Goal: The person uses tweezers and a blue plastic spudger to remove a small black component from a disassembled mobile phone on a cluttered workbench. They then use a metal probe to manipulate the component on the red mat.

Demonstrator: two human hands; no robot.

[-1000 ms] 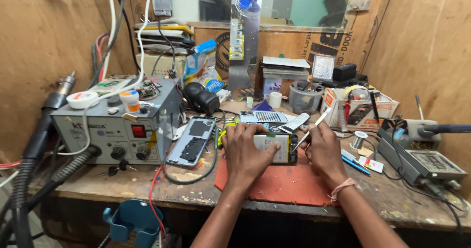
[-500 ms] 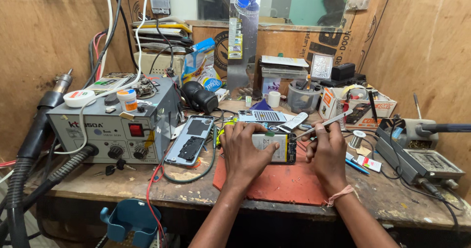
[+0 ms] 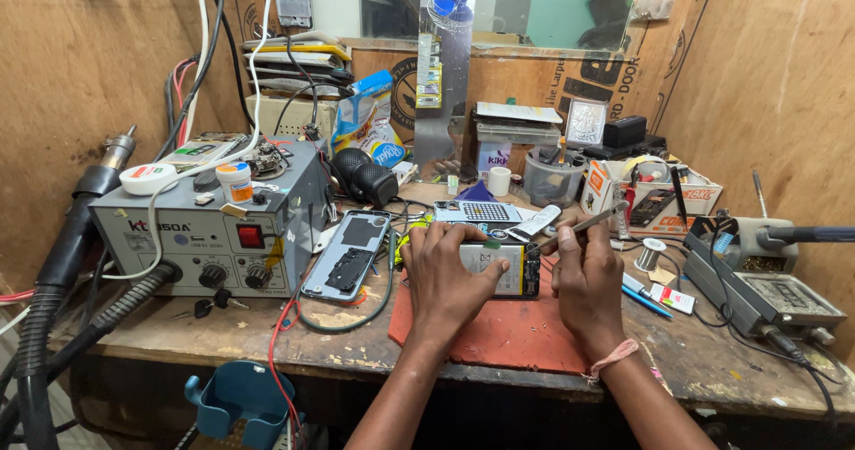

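Phone open, long axis left-right on red mat. My left hand clamps its left end; right hand at right end, pinching tweezers, tip twd phone.

The scene is evenly and fairly brightly lit with a warm cast from the plywood walls, the light falling from above and in front, so that only soft, short shadows lie under the hands and along the front edge of the worktop. A pale glare sits on the mirror strip at the back and on the opened phone, while the space below the worktop sinks into deep shadow. Focus is sharp through the middle, and the wide lens bows the walls and stretches the black hose at the left edge.
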